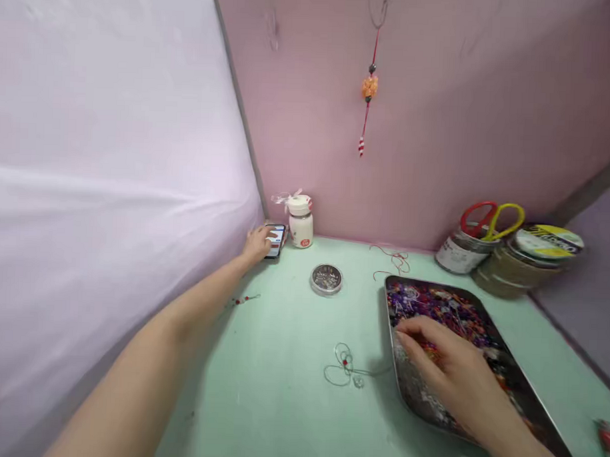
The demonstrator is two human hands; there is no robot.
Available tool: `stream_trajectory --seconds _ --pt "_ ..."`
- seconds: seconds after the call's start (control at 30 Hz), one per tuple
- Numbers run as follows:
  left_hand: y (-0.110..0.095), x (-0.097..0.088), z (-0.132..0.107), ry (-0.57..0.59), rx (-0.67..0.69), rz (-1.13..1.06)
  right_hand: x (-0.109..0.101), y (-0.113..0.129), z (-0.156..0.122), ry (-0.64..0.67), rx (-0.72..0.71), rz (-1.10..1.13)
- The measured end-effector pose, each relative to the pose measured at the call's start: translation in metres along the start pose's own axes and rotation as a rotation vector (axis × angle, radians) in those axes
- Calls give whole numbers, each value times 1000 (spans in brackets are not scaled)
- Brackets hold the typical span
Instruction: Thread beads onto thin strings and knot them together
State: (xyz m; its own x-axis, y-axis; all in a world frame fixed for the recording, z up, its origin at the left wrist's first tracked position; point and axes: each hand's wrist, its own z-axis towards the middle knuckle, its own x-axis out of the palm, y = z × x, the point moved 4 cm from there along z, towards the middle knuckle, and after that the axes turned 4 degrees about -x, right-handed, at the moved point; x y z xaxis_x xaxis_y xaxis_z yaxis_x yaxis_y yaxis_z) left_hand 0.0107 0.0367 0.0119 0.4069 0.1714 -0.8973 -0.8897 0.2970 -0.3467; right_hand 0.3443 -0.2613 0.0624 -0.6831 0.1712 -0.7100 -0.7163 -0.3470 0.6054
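Here's the tray [405, 387] at near right, spread with a jumble of beads [445, 307], purple and orange toward the far end. Over its left side goes the right hand [445, 367], thumb and forefinger tips together; whether anything sits between them, I can't tell, and the hand hides some of the beads. Just left, a thin cord [351, 371] lies looped with a red bead [345, 362]. Farther off, a round dish [314, 283] holds silvery bits, too small to make out. Far left now, the left hand [257, 243] has its fingers loosely apart on the phone [276, 245], partly covering the screen, beside a white bottle [301, 230]. Far right, a jar [457, 255] holds red-and-yellow scissors [478, 221]; something red [608, 436] is cut off at the right edge.
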Motion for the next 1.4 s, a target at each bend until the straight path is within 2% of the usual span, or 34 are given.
stream_trajectory --seconds 0.53,0.73,0.93,1.07,1.23,1.4 --pt "-2 5 -9 57 23 4 2 1 1 9 -18 -27" --pt "-3 -5 -13 -55 -22 -45 0 3 1 -1 -26 -31" --pt "6 -15 -44 -242 -122 -88 -2 7 0 3 -32 -32" --pt "13 -14 -70 -301 -161 -79 0 11 0 16 -36 -27" --pt "13 -2 -88 -280 -209 -54 1 15 -1 30 -41 -40" --pt "2 -2 -90 -226 -151 -66 -2 17 -2 28 -40 -44"
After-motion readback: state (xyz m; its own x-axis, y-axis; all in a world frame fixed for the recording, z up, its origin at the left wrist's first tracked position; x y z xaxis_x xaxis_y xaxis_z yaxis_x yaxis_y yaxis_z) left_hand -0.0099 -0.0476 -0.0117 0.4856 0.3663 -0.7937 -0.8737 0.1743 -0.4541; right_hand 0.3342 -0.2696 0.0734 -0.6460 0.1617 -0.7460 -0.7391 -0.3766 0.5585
